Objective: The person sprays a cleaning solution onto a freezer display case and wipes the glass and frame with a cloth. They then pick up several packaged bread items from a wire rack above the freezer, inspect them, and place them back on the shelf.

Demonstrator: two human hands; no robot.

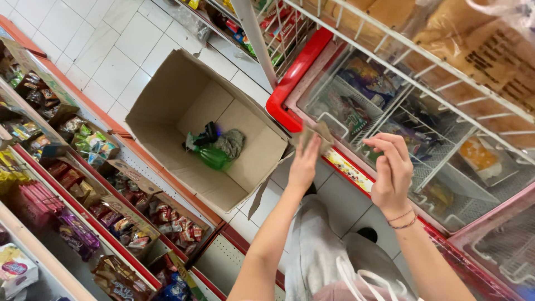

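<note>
Brown cardboard box [184, 106], green bottle [213, 156], red freezer rim [292, 75], white floor tiles [111, 61]

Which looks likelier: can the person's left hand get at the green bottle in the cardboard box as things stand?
Probably yes: the cardboard box lies open-topped, nothing covers the green bottle, and the left hand hovers beside its rim, though holding a small card.

Lighting was bright and even, with soft shadows only. Glare lay on the freezer lid [356, 95]. Frame edges showed wide-angle bending.

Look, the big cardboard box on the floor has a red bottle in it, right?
Not quite. The bottle lying in the cardboard box is green, not red. The head view shows it beside a grey rag on the box's bottom, on the floor.
</note>
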